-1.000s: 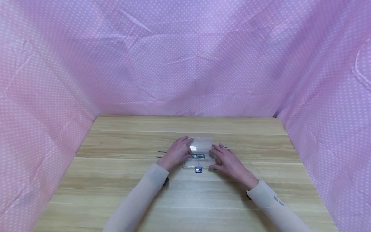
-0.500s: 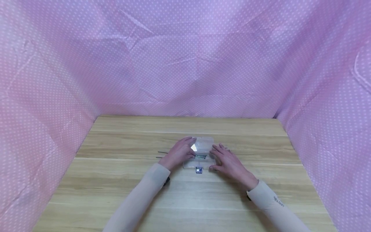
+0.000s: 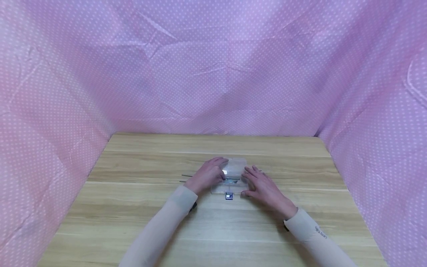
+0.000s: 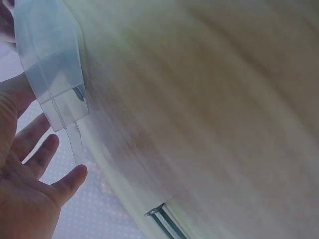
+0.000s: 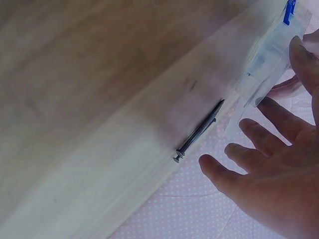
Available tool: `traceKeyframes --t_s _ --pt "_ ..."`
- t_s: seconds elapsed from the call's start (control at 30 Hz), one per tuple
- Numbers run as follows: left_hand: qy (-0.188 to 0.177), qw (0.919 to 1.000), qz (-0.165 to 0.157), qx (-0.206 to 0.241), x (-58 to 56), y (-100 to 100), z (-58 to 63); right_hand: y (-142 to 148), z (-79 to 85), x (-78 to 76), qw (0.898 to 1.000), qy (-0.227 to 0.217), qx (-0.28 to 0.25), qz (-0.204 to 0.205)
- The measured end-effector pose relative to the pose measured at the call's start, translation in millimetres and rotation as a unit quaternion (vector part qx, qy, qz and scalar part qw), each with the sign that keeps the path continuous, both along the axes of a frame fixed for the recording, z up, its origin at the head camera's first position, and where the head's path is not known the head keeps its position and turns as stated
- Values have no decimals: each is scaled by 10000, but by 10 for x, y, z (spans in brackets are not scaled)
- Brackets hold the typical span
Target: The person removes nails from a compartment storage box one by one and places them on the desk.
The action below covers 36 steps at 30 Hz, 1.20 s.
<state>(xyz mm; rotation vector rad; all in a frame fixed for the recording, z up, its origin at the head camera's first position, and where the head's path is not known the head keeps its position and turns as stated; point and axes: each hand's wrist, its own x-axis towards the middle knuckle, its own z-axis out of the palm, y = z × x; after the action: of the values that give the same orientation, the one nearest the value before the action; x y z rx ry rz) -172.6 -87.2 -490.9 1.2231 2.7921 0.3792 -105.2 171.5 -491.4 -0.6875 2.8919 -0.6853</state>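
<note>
holding the left hand [image 3: 207, 176] bent over the long nails [image 3: 231, 181] in the rear of the open clear box [image 3: 238, 188], being unable to tell whether pinching or merely touching. spreading the right hand [image 3: 265, 188] loosely at the box's right end, with thumb and fingers apart. showing the lid [image 3: 237, 166] folded back behind the box and a blue tag [image 3: 229, 196] at the front edge. showing also loose nails [image 4: 172, 222] on the wooden table [image 3: 213, 230] beside the left hand, and more nails [image 5: 200, 129] near the right.

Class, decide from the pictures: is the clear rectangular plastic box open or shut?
Open: in the head view, the clear plastic box has its transparent lid folded back on the far side.
</note>
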Motion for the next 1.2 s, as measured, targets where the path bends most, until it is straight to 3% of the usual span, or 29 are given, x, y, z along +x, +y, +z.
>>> traceKeyframes --t_s 0.27,0.73,0.93,1.2 --pt "-163 9998 115 88 3 -2 -27 1 4 -4 10000 15 45 8" --pt "-463 9979 8 450 11 -69 -74 -4 13 -12 10000 46 5 32" --pt "-689 9955 71 644 14 -109 -45 -11 30 -27 10000 -52 8 -13" --pt "-678 9940 75 857 68 -139 14 -32 53 -29 9999 -90 65 -38"
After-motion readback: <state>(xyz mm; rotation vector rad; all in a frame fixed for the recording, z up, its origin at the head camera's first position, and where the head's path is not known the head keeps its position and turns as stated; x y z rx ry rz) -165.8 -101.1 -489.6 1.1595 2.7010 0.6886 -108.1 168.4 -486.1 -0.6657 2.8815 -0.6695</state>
